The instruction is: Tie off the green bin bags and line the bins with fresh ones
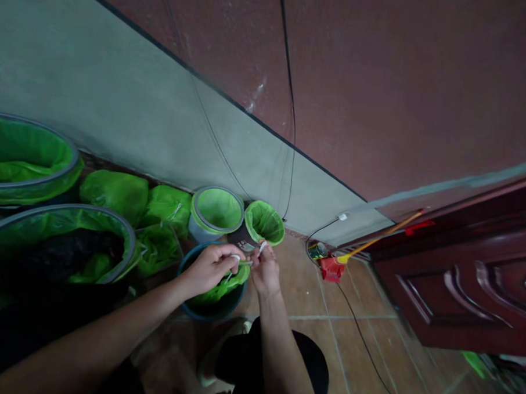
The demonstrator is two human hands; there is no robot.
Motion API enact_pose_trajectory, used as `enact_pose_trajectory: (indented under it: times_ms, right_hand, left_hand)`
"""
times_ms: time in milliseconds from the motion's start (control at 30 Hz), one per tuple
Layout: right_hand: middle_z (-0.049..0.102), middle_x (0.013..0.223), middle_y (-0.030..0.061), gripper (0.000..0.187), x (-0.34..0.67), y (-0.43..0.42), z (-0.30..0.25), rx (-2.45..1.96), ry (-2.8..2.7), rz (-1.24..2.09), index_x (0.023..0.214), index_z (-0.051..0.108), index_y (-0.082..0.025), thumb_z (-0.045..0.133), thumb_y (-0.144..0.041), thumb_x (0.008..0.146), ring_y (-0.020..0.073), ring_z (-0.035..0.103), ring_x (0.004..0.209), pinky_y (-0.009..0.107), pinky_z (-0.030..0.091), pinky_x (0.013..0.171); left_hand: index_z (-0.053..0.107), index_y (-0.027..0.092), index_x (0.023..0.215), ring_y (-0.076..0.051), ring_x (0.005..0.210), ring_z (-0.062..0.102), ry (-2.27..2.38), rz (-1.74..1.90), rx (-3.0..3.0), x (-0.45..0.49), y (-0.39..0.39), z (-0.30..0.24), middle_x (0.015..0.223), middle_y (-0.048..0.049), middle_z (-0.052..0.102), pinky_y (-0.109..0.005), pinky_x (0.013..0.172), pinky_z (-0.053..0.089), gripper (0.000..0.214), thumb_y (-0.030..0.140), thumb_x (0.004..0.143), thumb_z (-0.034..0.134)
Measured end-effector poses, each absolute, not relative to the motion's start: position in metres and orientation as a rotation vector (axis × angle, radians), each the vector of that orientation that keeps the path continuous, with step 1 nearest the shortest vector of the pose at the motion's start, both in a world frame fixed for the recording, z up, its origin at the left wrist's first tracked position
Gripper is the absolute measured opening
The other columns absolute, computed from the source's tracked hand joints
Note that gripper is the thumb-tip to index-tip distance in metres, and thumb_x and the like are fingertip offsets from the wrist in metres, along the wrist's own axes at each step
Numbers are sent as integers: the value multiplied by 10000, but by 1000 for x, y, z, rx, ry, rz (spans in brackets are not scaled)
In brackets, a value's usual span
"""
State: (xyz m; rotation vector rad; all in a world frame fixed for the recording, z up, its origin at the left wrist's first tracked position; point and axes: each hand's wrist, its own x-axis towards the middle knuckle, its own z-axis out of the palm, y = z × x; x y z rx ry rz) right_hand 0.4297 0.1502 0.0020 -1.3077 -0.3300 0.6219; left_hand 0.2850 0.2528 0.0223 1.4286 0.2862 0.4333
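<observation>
Green bag [220,289], likely light, soft, slippery; your left fingers [225,253] and right fingers [269,256] pinch closed on white ties [263,247]; hold there.

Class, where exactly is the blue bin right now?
In the head view, the blue bin is below and left of centre, partly hidden by the left hand, just in front of the small grey-rimmed bin.

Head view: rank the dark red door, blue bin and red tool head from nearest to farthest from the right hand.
1. Blue bin: just left of the right hand.
2. Red tool head: to its right.
3. Dark red door: farther right.
</observation>
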Motion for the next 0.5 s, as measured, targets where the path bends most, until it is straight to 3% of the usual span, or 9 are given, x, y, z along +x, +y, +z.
enact_pose_trajectory:
  times_ms: [67,133,233,300,400,500]
  right_hand:
    - [447,525,-89,358,419,141,-6,-1409,-387,629,802,615,-219,725,-558,781,81,346,464,228,330,483]
    - [472,526,-80,370,406,130,-15,-1527,-479,691,864,663,-202,724,-554,770,81,341,465,230,270,470]
    - [507,547,-87,473,387,119,-32,-1657,-637,850,1136,692,-203,745,-472,750,100,420,490,236,308,513]
    - [529,560,-84,482,376,118,-43,-1729,-722,926,1200,681,-211,727,-444,780,114,463,515,246,338,544]
    - [566,573,-45,317,371,125,-55,-1787,-851,946,915,721,-201,641,-503,862,118,483,545,263,369,585]
    - [564,566,-16,486,377,133,-56,-1768,-805,877,650,617,-207,592,-646,858,113,465,534,266,370,573]
  left_hand:
    - [729,156,870,-143,615,565,287,482,1387,286,257,25,628,0,655,-265,651,432,256,362,835,580]
    - [727,160,835,-137,613,557,328,560,1307,288,261,26,604,10,634,-267,670,434,228,343,809,594]
    - [730,161,829,-129,596,534,389,601,1163,292,264,26,585,22,598,-265,650,427,212,332,771,619]
    - [737,157,833,-129,587,529,374,543,1111,294,263,25,580,23,584,-265,632,423,222,343,756,642]
    - [748,152,839,-139,599,549,330,450,1109,297,261,20,588,13,588,-279,655,455,247,367,767,650]
    - [758,164,949,-184,738,645,497,498,1238,298,267,6,739,-30,698,-313,771,516,268,338,804,614]
